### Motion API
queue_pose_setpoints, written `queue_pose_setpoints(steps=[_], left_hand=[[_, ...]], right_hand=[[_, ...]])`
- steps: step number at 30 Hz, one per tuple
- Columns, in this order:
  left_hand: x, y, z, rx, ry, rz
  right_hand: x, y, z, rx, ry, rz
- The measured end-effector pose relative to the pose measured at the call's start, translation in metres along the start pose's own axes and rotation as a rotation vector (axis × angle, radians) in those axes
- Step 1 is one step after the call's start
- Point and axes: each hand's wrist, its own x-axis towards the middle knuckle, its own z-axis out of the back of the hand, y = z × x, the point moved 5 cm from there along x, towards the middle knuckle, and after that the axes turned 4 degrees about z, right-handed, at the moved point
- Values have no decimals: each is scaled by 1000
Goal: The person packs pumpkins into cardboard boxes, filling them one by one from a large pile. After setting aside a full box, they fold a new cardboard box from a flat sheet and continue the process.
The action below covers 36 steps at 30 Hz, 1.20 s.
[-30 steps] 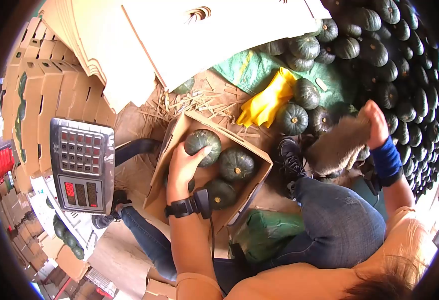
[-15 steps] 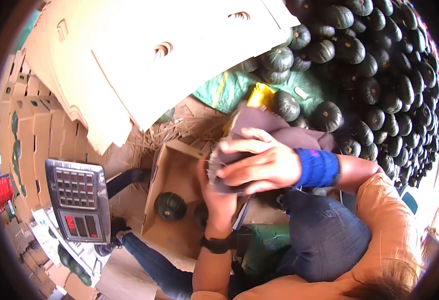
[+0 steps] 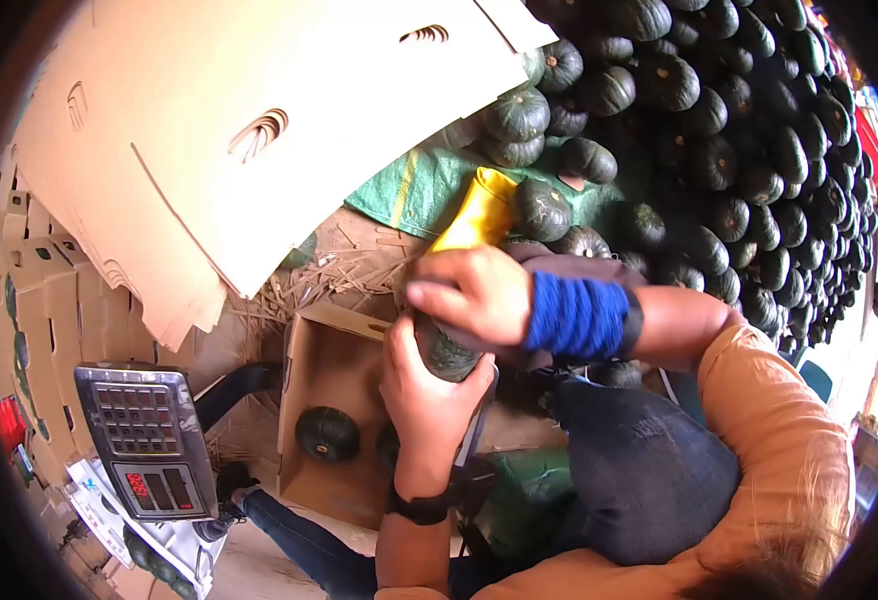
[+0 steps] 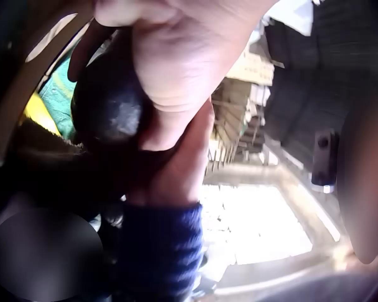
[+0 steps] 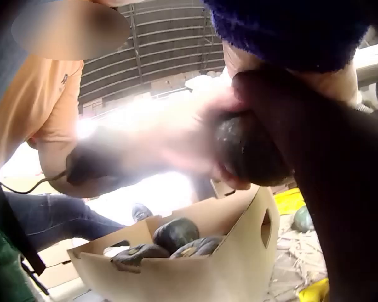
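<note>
My left hand (image 3: 421, 400) holds a dark green pumpkin (image 3: 449, 358) above the right side of an open cardboard box (image 3: 334, 335), thumb and fingers spread around its sides. From above, my right hand (image 3: 484, 295) curls over a brownish cloth (image 3: 584, 268) and presses it on the pumpkin's far side. In the right wrist view, the dark cloth (image 5: 302, 138) hangs down beside the pumpkin (image 5: 249, 148). Part of the pumpkin is hidden by my hands. Inside the box lies another pumpkin (image 3: 328, 434), and several show in the right wrist view.
A scale display (image 3: 144, 440) stands left of the box. Flat cardboard sheets (image 3: 309, 60) spread across the far side. A large heap of pumpkins (image 3: 719, 160) fills the right. Beyond my hands lie a yellow cloth-like item (image 3: 479, 210) and a green sack (image 3: 394, 195).
My left hand has lifted the pumpkin from the box. My right hand has come in from the far right with the cloth and now bears on the pumpkin.
</note>
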Motion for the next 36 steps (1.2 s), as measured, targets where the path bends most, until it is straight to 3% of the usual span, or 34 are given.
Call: queue_pose_setpoints(steps=[2,3,4,6,7,9,11,13,14,15,17,18,19,21,23,25,26,27,28,29,30,31,33,34,35,36], left_hand=[[0,-10,2,-16,60,-108],[0,-13,4,-20,90,-162],[-1,-2,2,-237,133,-116],[-9,19,-6,-508,112,48],[-11,32,-12,-642,100,131],[-11,40,-12,-364,19,53],[-13,13,-7,80,24,-73],[-10,-2,-3,121,-9,-186],[-9,-8,0,123,11,-218],[-8,-14,2,125,32,-254],[-5,-11,5,24,56,-199],[-8,-3,3,21,69,-133],[-11,5,1,19,82,-62],[-6,10,-1,64,23,-63],[-6,4,2,75,31,-35],[-6,11,1,-95,58,-11],[-8,19,0,-244,83,21],[-10,24,2,-390,107,59],[-12,21,1,-556,129,101],[-13,25,2,-692,30,189],[-12,30,-2,-830,-75,270],[-11,35,-7,-964,-174,351],[-8,29,-8,-749,-278,222],[-8,23,-10,-731,-246,189],[-9,18,-11,-713,-213,159],[-9,22,-12,-777,-129,129]], right_hand=[[12,-23,3,379,90,-433],[9,-34,-5,624,122,-446],[5,-29,-3,407,-7,34],[-8,-9,-2,604,202,-294],[-16,-21,-21,816,108,-364],[-26,-1,-20,-21,-102,-2],[-18,8,-16,-192,-85,-28],[-6,-12,-15,-99,-15,-100],[7,-15,-10,-223,79,126],[8,-40,-10,400,87,-491],[1,-17,-9,-187,-25,399],[-7,-22,-16,-115,-71,308],[-12,4,-15,-68,22,4],[-15,20,-21,-376,-21,-41],[-2,6,-14,-159,50,-179],[8,-11,-18,-177,87,16],[11,-23,-19,-130,155,227],[4,-34,-21,64,56,206],[-2,-37,-19,367,11,-71],[-8,-29,-21,665,-27,-353],[-18,-16,-34,1271,-146,-770],[-18,-33,-48,786,-242,-320],[-27,-7,-44,571,-378,-258],[-20,-10,-37,593,-458,-185],[-19,-20,-35,817,-477,-302],[-15,-24,-30,889,-413,-278]])
